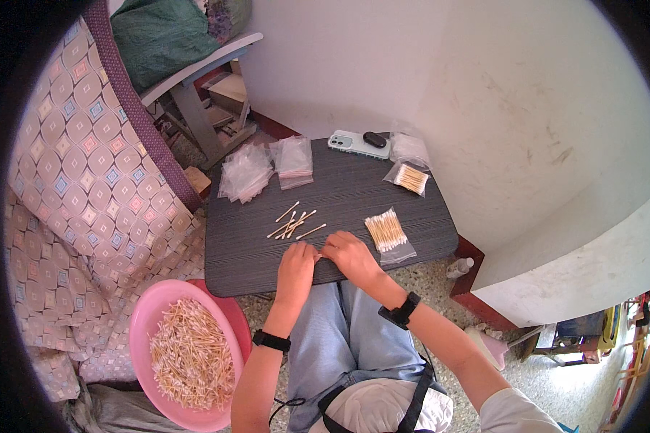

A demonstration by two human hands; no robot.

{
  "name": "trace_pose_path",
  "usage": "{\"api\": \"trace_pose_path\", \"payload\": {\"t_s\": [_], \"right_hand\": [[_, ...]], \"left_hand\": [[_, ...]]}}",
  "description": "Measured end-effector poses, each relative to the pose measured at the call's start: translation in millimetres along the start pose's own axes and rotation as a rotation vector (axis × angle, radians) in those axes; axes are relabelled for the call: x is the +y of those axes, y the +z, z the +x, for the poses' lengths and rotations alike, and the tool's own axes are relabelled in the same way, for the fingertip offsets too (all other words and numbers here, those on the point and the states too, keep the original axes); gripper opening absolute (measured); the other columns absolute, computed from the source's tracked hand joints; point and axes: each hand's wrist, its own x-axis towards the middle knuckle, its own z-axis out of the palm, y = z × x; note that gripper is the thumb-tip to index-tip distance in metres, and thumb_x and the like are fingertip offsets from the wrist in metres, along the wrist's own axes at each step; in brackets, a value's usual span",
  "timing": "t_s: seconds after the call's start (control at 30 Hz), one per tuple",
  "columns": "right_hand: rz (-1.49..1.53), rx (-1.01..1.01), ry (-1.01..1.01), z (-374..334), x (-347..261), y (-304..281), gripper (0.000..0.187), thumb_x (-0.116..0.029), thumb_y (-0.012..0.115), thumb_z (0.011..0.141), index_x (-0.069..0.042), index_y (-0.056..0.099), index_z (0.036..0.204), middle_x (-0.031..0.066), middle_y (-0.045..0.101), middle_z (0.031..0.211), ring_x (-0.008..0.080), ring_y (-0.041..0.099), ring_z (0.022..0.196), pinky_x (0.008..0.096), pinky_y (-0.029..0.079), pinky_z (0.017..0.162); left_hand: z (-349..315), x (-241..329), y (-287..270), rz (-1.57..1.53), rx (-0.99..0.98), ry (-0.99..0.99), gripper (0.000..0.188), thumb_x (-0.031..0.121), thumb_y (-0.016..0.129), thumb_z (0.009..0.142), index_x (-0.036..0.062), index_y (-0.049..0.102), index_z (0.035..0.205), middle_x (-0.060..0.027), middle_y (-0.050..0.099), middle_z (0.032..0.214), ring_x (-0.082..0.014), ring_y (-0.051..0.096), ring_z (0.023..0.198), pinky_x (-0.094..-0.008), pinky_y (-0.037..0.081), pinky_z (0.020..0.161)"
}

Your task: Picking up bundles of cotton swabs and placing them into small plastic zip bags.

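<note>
Left hand [297,270], right hand [348,254] held together over surface [238,249]; whether grip is pinched can't be told; loose swabs [291,226] placed just beyond, presumably for reach.

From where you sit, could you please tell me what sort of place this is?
Probably a room in a home, judging by the patterned fabric cover hanging at the left, the dark wood-grain table and the pink basin of cotton swabs beside it.

There are 2 hands [296,273] [349,254], 2 swab-filled bags [385,231] [411,179], 2 wristbands [271,341] [399,312], 1 phone [352,144] and 1 basin [141,333]
</note>
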Motion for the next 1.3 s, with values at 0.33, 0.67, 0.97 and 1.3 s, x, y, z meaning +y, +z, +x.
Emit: {"api": "trace_pose_path", "payload": {"t_s": [0.33,0.67,0.97,1.3], "right_hand": [[-0.140,0.060,-0.111,-4,4,8,0.008,-0.010,0.057,0.072,-0.005,0.060,0.078,0.0070,0.055,0.082,0.0221,0.055,0.085,0.0326,0.046,0.078],[-0.029,-0.008,-0.044,-12,-7,-21,0.012,-0.011,0.058,0.075,-0.006,0.061,0.086,0.0066,0.058,0.081,0.0234,0.059,0.082,0.0360,0.048,0.074],[0.497,-0.099,0.091,-23,-14,-60,0.016,-0.013,0.064,0.082,-0.003,0.068,0.093,0.0117,0.064,0.082,0.0297,0.061,0.080,0.0388,0.049,0.070],[0.855,-0.245,0.501,-27,-21,-79,0.019,-0.011,0.068,0.082,-0.005,0.072,0.099,0.0103,0.068,0.085,0.0188,0.063,0.071,0.0289,0.048,0.064]], "left_hand": [[-4,-1,12,0.247,-0.002,0.115,0.010,0.010,0.057,0.083,0.0009,0.058,0.087,-0.0109,0.052,0.086,-0.0267,0.053,0.084,-0.0375,0.045,0.076],[-8,13,-17,0.117,-0.049,0.081,0.013,0.013,0.058,0.088,0.0010,0.057,0.092,-0.0112,0.058,0.087,-0.0276,0.059,0.082,-0.0362,0.048,0.070],[-25,28,-41,-0.645,-0.087,-0.103,0.011,0.002,0.065,0.084,-0.0006,0.067,0.095,-0.0090,0.065,0.076,-0.0155,0.064,0.060,-0.0265,0.051,0.055],[-29,36,-49,-0.861,-0.083,-0.110,0.020,0.001,0.065,0.085,0.0012,0.070,0.105,-0.0094,0.069,0.081,-0.0135,0.067,0.067,-0.0231,0.054,0.058]]}}
